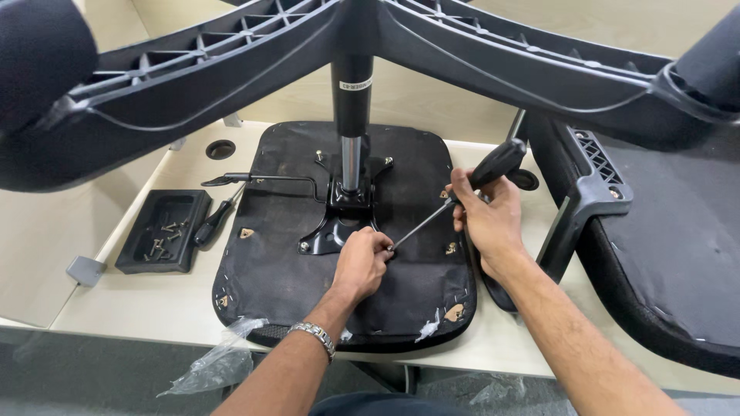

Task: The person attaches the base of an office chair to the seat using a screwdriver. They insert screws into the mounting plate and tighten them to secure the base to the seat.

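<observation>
A: Where was the seat pan (270,262) sitting?

B: Upside down on the bench (123,308), near the front edge, w/ the gas column (351,100) sticking straight up and the star base (493,54) spread overhead. Underside up, prob. so the mounting plate (339,223) and its bolts could be reached from above.

A: And the hands?

B: Right hand (487,217) had its grip pressed together round the black handle of a long screwdriver (462,196), shaft slanting down-left to the plate's front-right corner. Left hand (361,260) was at the tip, fingers pinched tight right where the blade met the seat, looked like steadying the tip or a screw. Couldn't tell which; the screw itself was hidden under the fingers.

A: Anything else about?

B: Black tray (139,250) of loose screws toward the bench's left edge, kept close to the seat, so within reach I'd say. A second screwdriver (216,223) lay between tray and seat, touching neither clearly. Lever rod (266,179) ran off the plate to the left. Chair backrest (655,254) lay on the right end. Torn plastic wrap (212,366) hung over the front edge. Round cable hole (220,149) near the back-left.
</observation>
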